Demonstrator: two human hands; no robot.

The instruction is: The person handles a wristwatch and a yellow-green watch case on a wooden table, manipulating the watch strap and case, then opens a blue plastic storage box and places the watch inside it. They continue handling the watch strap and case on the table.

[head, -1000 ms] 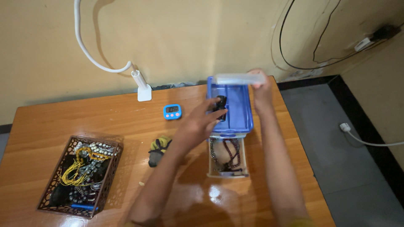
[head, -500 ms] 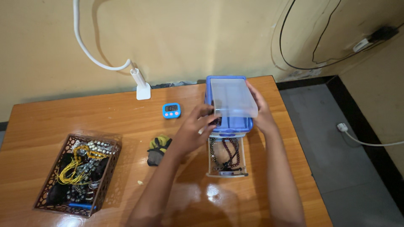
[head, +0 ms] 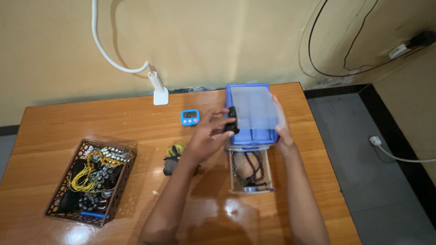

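Blue storage box (head: 251, 136) with a translucent lid (head: 255, 110) is sitting near the table's (head: 68, 127) far right edge, its clear drawer (head: 250, 174) pulled out toward the person and showing dark bead strings, while bare wood is lying open between it and the brown mesh basket (head: 88, 182) of beads at left. Left hand (head: 209, 134) is pinching a small black object (head: 232, 120) at the box's left side with curled fingers; right hand (head: 282, 131) is gripping the lid's right edge. Small blue rectangular timer (head: 190, 116) is standing just beyond the left hand, a white lamp base (head: 160, 96) is sitting by the wall, and a dark bundle (head: 171, 159) is lying near the forearm.
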